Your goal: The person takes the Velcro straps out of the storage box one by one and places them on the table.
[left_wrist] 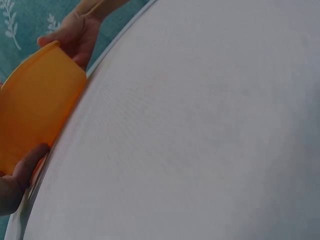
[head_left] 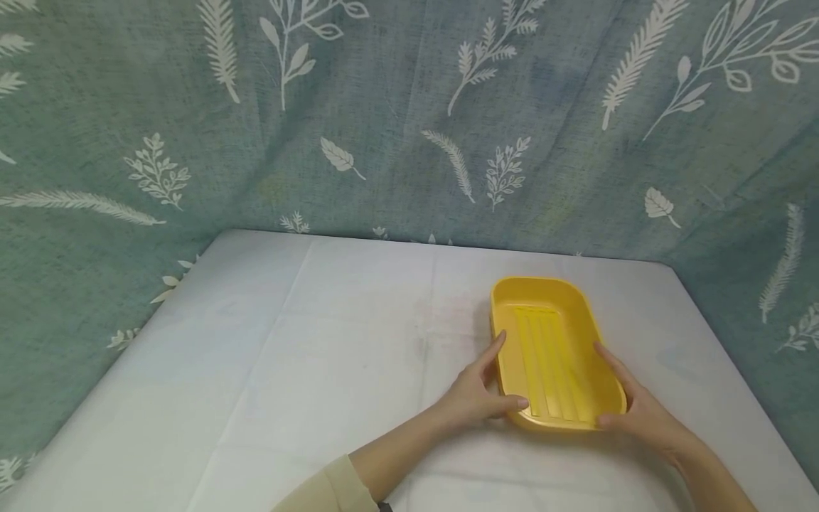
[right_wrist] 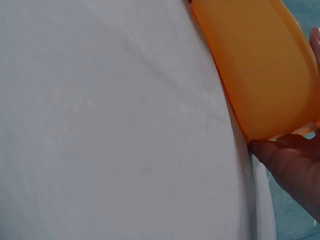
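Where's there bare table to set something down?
Biggest: white table left of the yellow tray, out to the left edge. Narrower: between the tray's far end and the patterned curtain; between the tray's right side and the table's right edge. Crowded: the tray's near end, left grip and right grip on its sides.

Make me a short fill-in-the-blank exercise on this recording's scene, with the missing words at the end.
1. The tray is coloured ____.
2. In the head view, the right hand grips the tray's right side, while the left hand grips its ____ side.
3. In the head view, the tray shows in the ____ half of the table, not the left.
4. The colour of the table's covering is ____.

Missing words: yellow; left; right; white.
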The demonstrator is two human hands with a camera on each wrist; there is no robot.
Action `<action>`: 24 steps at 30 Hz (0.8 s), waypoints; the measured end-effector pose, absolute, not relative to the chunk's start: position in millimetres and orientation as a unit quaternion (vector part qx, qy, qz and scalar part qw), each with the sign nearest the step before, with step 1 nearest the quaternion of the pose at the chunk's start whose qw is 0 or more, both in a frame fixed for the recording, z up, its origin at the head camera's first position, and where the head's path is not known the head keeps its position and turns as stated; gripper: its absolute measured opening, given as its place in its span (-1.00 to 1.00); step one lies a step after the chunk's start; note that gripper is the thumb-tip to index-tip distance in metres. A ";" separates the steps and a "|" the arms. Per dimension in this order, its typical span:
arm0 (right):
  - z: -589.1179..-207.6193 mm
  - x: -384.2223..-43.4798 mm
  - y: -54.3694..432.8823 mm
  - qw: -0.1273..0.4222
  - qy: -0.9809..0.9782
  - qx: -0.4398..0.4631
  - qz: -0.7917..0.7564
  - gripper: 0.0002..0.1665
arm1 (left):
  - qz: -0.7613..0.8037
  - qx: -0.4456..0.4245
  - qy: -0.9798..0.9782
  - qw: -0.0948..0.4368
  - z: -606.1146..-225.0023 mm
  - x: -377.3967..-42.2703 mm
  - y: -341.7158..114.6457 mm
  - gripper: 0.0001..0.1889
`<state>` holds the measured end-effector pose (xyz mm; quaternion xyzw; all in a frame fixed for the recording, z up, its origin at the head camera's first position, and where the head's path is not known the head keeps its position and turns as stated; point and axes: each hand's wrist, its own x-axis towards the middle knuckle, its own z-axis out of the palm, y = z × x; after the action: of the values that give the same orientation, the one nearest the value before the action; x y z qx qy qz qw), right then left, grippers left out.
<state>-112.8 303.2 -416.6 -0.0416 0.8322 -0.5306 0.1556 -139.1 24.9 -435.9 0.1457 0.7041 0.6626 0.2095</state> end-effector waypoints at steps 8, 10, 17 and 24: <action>-417.2 -112.4 286.1 0.158 0.834 -0.034 -0.528 0.28 | 0.664 0.158 0.700 0.210 -436.9 -138.7 7.7 0.02; -418.5 -112.5 282.6 0.153 0.835 -0.044 -0.527 0.30 | 0.665 0.158 0.699 0.211 -437.4 -138.1 3.3 0.03; -421.0 -111.9 267.9 0.139 0.843 -0.065 -0.516 0.30 | 0.687 0.160 0.670 0.230 -439.6 -140.0 -13.2 0.02; -420.8 -110.0 254.5 0.108 0.858 -0.060 -0.499 0.28 | 0.681 0.167 0.673 0.237 -436.0 -144.6 -28.6 0.02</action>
<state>-110.0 254.5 -420.8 -0.0603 0.8576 -0.4993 0.1077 -144.6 -28.6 -436.0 0.1665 0.6729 0.6807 0.2372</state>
